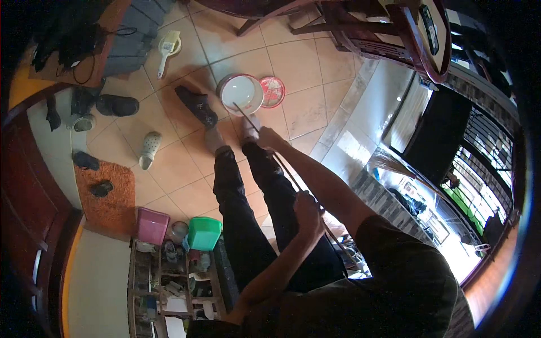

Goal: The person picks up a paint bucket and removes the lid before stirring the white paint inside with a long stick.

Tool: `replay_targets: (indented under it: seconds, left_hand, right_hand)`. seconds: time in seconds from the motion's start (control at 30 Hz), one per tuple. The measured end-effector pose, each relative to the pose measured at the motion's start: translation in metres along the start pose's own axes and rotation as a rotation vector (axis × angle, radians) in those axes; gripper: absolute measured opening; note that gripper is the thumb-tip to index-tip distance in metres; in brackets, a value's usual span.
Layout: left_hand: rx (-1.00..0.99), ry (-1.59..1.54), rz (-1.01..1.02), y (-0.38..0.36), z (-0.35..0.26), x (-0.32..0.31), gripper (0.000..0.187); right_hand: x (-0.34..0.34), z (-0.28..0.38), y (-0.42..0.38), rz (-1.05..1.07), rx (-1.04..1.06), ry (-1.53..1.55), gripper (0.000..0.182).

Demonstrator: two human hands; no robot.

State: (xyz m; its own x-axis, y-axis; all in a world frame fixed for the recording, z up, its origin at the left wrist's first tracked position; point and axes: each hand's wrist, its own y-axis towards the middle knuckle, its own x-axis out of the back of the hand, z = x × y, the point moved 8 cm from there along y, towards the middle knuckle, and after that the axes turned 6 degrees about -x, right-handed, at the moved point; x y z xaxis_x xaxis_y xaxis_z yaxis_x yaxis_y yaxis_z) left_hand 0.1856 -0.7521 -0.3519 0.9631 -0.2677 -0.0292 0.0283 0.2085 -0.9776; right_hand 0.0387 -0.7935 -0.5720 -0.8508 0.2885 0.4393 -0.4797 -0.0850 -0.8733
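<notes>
Near, lower centre: left hand (308, 213) has its fingers closed round the upper stretch of a stick (288, 174). Right hand (271, 139), centre, is closed round the same stick nearer its far tip. The spaced grip probably lets the near hand steady the shaft and the far hand guide the tip.

Beyond, upper centre: the tip is over the mouth of the white bucket (225, 84), upright on the tiled floor (293, 62); tip depth not readable. Right foot (251, 127) is just beside the bucket, perhaps as a guard against sliding; contact unclear. Red lid (273, 92) lies flat on the bucket's right, white residue on it; set there, presumably, to leave the mouth open yet within reach.

Farther, upper left: brush (164, 59) rests on a small round dish (177, 45), likely to keep its bristles off the tiles. Left edge: orange mat (121, 208). Upper right: wooden chair (376, 49).
</notes>
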Motion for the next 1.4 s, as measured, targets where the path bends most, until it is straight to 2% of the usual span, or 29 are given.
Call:
replay_targets:
  seconds: [0.07,0.13,0.17,0.23,0.27,0.37,0.4,0.43,0.47,0.5,0.57,0.6,0.67,0.7,0.77,0.83,0.9,0.97,1.07,1.13,1.23,1.27,1.3,1.33,1.37,1.4]
  left_hand:
    - [-0.064,0.219,0.165,-0.012,0.003,-0.02,0.016]
    - [-0.045,0.193,0.12,-0.003,-0.007,-0.037,0.019]
    - [-0.028,0.169,0.079,0.005,-0.013,-0.043,0.025]
    - [-0.087,0.037,0.151,0.016,-0.024,-0.054,0.023]
    - [-0.109,0.006,0.171,0.019,-0.026,-0.056,0.022]
    - [-0.147,0.132,0.058,0.01,-0.015,-0.039,0.022]
    - [-0.133,0.065,0.057,0.002,-0.002,-0.036,0.022]
    - [-0.074,0.027,0.037,-0.003,0.013,-0.032,0.023]
    - [-0.016,-0.011,0.019,-0.007,0.024,-0.032,0.023]
    - [-0.053,0.141,0.079,-0.012,0.02,-0.046,0.022]
    - [-0.085,0.195,0.092,-0.004,0.009,-0.056,0.021]
    - [-0.115,0.248,0.102,0.0,0.0,-0.063,0.021]
    - [-0.099,0.088,0.133,0.0,-0.023,-0.08,0.024]
    - [-0.133,0.058,0.209,0.01,-0.024,-0.076,0.019]
    - [-0.17,0.035,0.28,0.015,-0.017,-0.064,0.017]
    - [-0.196,0.047,0.094,0.006,-0.002,-0.046,0.016]
    - [-0.108,0.106,0.094,-0.001,0.014,-0.043,0.021]
    - [-0.078,0.175,0.094,-0.003,0.012,-0.048,0.024]
    - [-0.108,0.226,0.128,0.005,-0.018,-0.066,0.021]
    - [-0.11,0.066,0.184,0.013,-0.031,-0.072,0.022]
    - [-0.168,0.084,0.127,0.014,-0.022,-0.05,0.023]
    - [-0.128,-0.011,-0.01,0.002,-0.009,-0.043,0.024]
    - [-0.111,0.026,0.02,-0.002,0.003,-0.04,0.025]
    - [-0.096,0.061,0.052,-0.004,0.01,-0.037,0.026]
    - [-0.035,0.119,0.043,-0.008,0.013,-0.037,0.027]
    - [-0.038,0.113,0.044,-0.003,0.009,-0.04,0.027]
  right_hand:
    - [0.007,-0.029,0.01,-0.046,-0.032,0.066,0.018]
    - [0.016,-0.028,0.029,-0.077,0.282,-0.325,0.017]
    - [0.019,-0.027,0.039,-0.074,0.281,-0.328,0.017]
    - [0.022,-0.011,0.071,-0.014,0.229,-0.235,0.018]
    - [-0.046,-0.046,0.136,-0.091,0.453,-0.522,0.019]
    - [-0.007,0.005,0.037,0.139,0.149,-0.117,0.018]
    - [0.001,0.006,0.011,0.248,0.015,0.03,0.018]
    - [-0.007,-0.016,0.017,0.052,0.086,-0.038,0.023]
    - [-0.01,-0.048,0.031,0.047,0.091,-0.038,0.023]
    - [-0.02,-0.058,0.036,0.142,0.472,-0.387,0.024]
    - [0.001,-0.039,0.018,0.053,0.883,-0.651,0.023]
    - [-0.003,-0.035,0.043,0.031,0.733,-0.597,0.021]
    - [-0.009,-0.031,0.09,-0.033,0.439,-0.466,0.017]
    - [-0.028,-0.04,0.125,-0.089,0.321,-0.368,0.016]
    - [-0.045,-0.057,0.139,-0.143,0.202,-0.261,0.016]
    - [-0.059,-0.082,0.113,-0.113,0.182,-0.173,0.015]
    - [-0.068,-0.105,0.086,-0.087,0.164,-0.088,0.015]
    - [-0.037,-0.075,0.064,-0.086,0.279,-0.333,0.013]
    - [0.007,-0.012,0.041,-0.089,0.622,-0.789,0.013]
    - [0.006,0.021,0.053,-0.135,0.56,-0.78,0.012]
    - [-0.002,0.033,0.045,-0.207,0.449,-0.702,0.01]
    - [-0.006,0.02,0.031,-0.05,0.36,-0.479,0.011]
    - [-0.009,0.008,0.016,0.079,0.25,-0.255,0.012]
    - [-0.006,-0.011,0.011,0.093,0.145,-0.136,0.012]
    - [-0.004,-0.02,0.013,0.094,0.192,-0.232,0.013]
    - [0.002,-0.018,0.013,0.128,0.437,-0.544,0.013]
